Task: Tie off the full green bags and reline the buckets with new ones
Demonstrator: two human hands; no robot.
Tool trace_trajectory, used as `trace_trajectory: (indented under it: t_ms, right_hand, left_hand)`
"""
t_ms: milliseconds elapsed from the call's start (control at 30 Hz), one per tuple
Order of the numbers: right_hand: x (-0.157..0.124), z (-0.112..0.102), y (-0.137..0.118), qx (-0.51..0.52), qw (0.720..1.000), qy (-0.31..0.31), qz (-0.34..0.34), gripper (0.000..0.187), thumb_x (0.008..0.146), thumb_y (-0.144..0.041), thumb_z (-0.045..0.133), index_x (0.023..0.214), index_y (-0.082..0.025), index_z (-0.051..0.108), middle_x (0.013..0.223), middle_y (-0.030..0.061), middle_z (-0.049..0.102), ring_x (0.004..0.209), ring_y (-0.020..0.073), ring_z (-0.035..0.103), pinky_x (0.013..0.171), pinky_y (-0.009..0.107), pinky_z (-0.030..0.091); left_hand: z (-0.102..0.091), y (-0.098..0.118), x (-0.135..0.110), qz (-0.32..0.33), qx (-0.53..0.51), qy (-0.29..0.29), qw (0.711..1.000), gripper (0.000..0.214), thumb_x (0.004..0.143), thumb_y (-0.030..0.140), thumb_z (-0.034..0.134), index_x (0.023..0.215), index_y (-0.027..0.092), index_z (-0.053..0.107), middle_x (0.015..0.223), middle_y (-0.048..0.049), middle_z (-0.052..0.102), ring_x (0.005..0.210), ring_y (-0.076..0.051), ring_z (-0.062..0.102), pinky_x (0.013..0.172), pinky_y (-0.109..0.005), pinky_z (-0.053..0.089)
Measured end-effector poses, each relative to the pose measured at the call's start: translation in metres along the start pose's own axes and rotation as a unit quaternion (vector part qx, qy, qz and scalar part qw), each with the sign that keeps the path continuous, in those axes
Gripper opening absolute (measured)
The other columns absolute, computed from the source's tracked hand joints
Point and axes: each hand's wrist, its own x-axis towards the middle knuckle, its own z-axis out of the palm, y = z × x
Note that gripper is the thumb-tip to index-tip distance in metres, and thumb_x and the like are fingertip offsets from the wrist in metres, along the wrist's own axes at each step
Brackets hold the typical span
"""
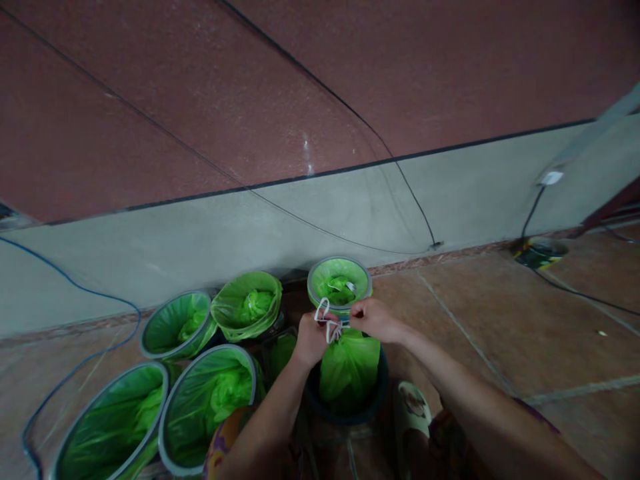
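Observation:
My left hand [311,339] and my right hand [374,319] are both closed on a white drawstring [326,321] at the top of a green plastic bag [350,367]. The bag sits gathered in a dark bin [383,390] just below my hands. Loops of the string stick up between the two hands. My forearms reach in from the bottom of the view.
Several other bins lined with green bags [339,283] [247,305] [176,325] [213,393] [113,427] stand on the tiled floor by a grey and red wall. A blue cable [107,303] trails at left, black cables [555,283] at right. A slipper [414,407] lies beside the bin.

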Motion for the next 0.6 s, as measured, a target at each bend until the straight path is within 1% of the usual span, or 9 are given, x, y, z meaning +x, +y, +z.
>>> trace_trajectory:
  t_ms: [100, 233, 333, 433, 467, 500, 533, 567, 600]
  right_hand:
    - [0.001, 0.003, 0.009, -0.048, 0.999, -0.007, 0.004, 0.012, 0.066, -0.022, 0.062, 0.055, -0.019, 0.065, 0.05, -0.002, 0.053, 0.049, 0.0095, 0.045, 0.048, 0.023, 0.027]
    - [0.001, 0.003, 0.014, -0.043, 0.997, -0.062, -0.018, 0.017, 0.068, -0.023, 0.059, 0.052, -0.018, 0.061, 0.047, -0.0035, 0.047, 0.048, 0.0083, 0.04, 0.047, 0.023, 0.025]
    - [0.001, 0.001, 0.015, -0.033, 0.995, -0.087, -0.023, 0.016, 0.07, -0.022, 0.056, 0.056, -0.017, 0.062, 0.051, -0.0037, 0.05, 0.05, 0.0088, 0.042, 0.049, 0.023, 0.028]
    - [-0.001, 0.001, 0.016, -0.046, 0.994, -0.098, -0.022, 0.016, 0.073, -0.021, 0.054, 0.062, -0.016, 0.065, 0.056, -0.0021, 0.057, 0.054, 0.0106, 0.049, 0.053, 0.023, 0.033]
    - [-0.002, 0.001, 0.016, -0.051, 0.994, -0.094, -0.021, 0.016, 0.074, -0.022, 0.055, 0.067, -0.016, 0.067, 0.061, -0.0008, 0.061, 0.058, 0.012, 0.052, 0.056, 0.023, 0.036]
    - [-0.004, 0.002, 0.016, -0.051, 0.995, -0.089, -0.022, 0.016, 0.075, -0.023, 0.056, 0.077, -0.016, 0.07, 0.069, 0.0012, 0.066, 0.065, 0.0141, 0.057, 0.061, 0.024, 0.04]
    - [-0.005, 0.003, 0.016, -0.045, 0.995, -0.083, -0.022, 0.022, 0.074, -0.025, 0.06, 0.091, -0.016, 0.071, 0.083, 0.0038, 0.07, 0.075, 0.0169, 0.061, 0.067, 0.026, 0.044]
    - [-0.007, 0.004, 0.015, -0.035, 0.996, -0.078, -0.023, 0.039, 0.071, -0.027, 0.065, 0.108, -0.016, 0.068, 0.099, 0.0071, 0.071, 0.087, 0.0202, 0.063, 0.076, 0.029, 0.047]
    - [-0.008, 0.007, 0.014, -0.025, 0.996, -0.077, -0.025, 0.059, 0.067, -0.029, 0.071, 0.124, -0.016, 0.061, 0.117, 0.0103, 0.067, 0.101, 0.0236, 0.062, 0.084, 0.032, 0.047]
  left_hand:
    - [0.004, -0.009, 0.002, -0.025, -0.013, 0.056, 0.998, 0.011, 0.067, 0.024, 0.067, 0.06, 0.015, 0.063, 0.051, 0.0003, 0.061, 0.046, -0.01, 0.054, 0.05, -0.023, 0.043]
    - [0.008, -0.014, 0.003, -0.042, -0.067, 0.116, 0.99, 0.011, 0.064, 0.021, 0.069, 0.061, 0.014, 0.062, 0.05, 0.0018, 0.059, 0.044, -0.008, 0.052, 0.049, -0.022, 0.045]
    - [0.008, -0.013, 0.003, -0.053, -0.123, 0.158, 0.978, 0.017, 0.06, 0.023, 0.073, 0.063, 0.015, 0.058, 0.052, 0.0014, 0.061, 0.047, -0.011, 0.057, 0.051, -0.025, 0.05]
    - [0.007, -0.014, 0.003, -0.073, -0.157, 0.19, 0.966, 0.023, 0.056, 0.022, 0.077, 0.065, 0.014, 0.057, 0.053, 0.0008, 0.062, 0.049, -0.013, 0.061, 0.054, -0.027, 0.053]
    - [0.006, -0.014, 0.004, -0.08, -0.162, 0.198, 0.963, 0.023, 0.055, 0.021, 0.077, 0.065, 0.014, 0.057, 0.053, 0.0006, 0.063, 0.049, -0.013, 0.061, 0.054, -0.027, 0.053]
    - [0.006, -0.015, 0.004, -0.087, -0.164, 0.201, 0.962, 0.023, 0.056, 0.02, 0.076, 0.066, 0.014, 0.057, 0.053, 0.0003, 0.063, 0.049, -0.013, 0.061, 0.054, -0.027, 0.053]
    - [0.005, -0.017, 0.004, -0.094, -0.162, 0.199, 0.962, 0.022, 0.056, 0.019, 0.076, 0.066, 0.014, 0.057, 0.053, -0.0002, 0.063, 0.049, -0.013, 0.061, 0.054, -0.027, 0.053]
    - [0.005, -0.018, 0.004, -0.099, -0.158, 0.192, 0.964, 0.02, 0.057, 0.018, 0.075, 0.066, 0.014, 0.057, 0.053, -0.0007, 0.063, 0.049, -0.013, 0.061, 0.054, -0.027, 0.053]
    - [0.006, -0.02, 0.005, -0.103, -0.154, 0.181, 0.966, 0.019, 0.058, 0.018, 0.074, 0.066, 0.015, 0.057, 0.053, -0.0011, 0.064, 0.049, -0.013, 0.061, 0.055, -0.028, 0.053]
